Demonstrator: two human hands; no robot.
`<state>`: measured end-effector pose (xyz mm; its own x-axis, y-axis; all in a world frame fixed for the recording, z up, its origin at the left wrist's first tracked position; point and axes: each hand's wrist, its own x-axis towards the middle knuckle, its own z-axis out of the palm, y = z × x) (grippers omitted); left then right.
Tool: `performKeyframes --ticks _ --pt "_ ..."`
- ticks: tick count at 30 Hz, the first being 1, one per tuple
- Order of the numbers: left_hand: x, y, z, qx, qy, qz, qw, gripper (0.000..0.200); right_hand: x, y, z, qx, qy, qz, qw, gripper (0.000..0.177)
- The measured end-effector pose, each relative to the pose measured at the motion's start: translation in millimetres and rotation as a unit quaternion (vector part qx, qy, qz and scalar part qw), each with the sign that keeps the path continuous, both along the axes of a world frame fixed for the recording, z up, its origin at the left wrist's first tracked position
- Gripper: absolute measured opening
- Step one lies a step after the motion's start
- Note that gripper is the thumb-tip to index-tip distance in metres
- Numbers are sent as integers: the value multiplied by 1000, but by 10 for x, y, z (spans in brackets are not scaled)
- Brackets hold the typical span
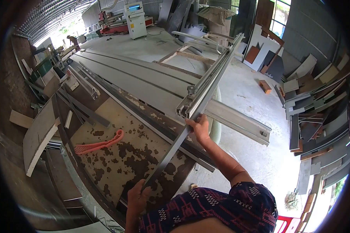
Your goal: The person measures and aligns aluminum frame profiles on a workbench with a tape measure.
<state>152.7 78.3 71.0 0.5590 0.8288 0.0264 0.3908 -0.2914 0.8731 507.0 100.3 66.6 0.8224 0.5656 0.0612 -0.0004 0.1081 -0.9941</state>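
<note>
A long, narrow grey strip (pixel 169 155) runs diagonally in front of me. At its near end, my left hand (pixel 137 197) is closed round it. Farther up, my right hand (pixel 199 127) grips the same strip beside the end of an aluminium fence (pixel 212 75). The strip's far part lies along the fence, so its far end is hard to make out. A black knob (pixel 191 90) stands on the fence near my right hand. Under the strip is a worn table surface (pixel 109 112) with peeled patches, where a pink-red plastic handle-like piece (pixel 99 146) lies.
A long sliding table (pixel 132 72) with grooves stretches to the back left. A metal support arm (pixel 237 120) juts out at right, above a ribbed hose (pixel 216 134). Board offcuts (pixel 315 105) are stacked along the right wall. A white machine cabinet (pixel 136 23) stands behind.
</note>
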Motion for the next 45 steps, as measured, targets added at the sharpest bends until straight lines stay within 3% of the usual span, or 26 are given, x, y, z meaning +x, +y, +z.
performKeyframes --ticks 11,17,20,23,26,32,41,45 --pt "89 7 -53 -50 15 24 998 38 123 78 -73 -37 -5 26 999 48" --pt "226 40 -61 -46 -23 45 998 35 306 61 -48 -150 -61 116 980 48" --pt "176 160 -238 -54 -33 61 996 34 439 83 -79 -184 -105 150 966 57" --pt "214 247 -198 -79 -60 84 991 32 584 186 -286 -181 -191 94 960 71" --pt "249 314 -183 -102 -100 97 985 32 610 249 -202 -163 -116 90 976 81" --pt "282 405 -391 -83 -101 84 988 32 767 393 -372 -169 -123 79 975 86" --pt "482 351 -254 -98 -95 81 987 31 985 470 -412 -188 -171 47 966 51" --pt "584 258 -293 -99 -93 66 989 32 1034 414 -395 -137 -93 55 985 43"
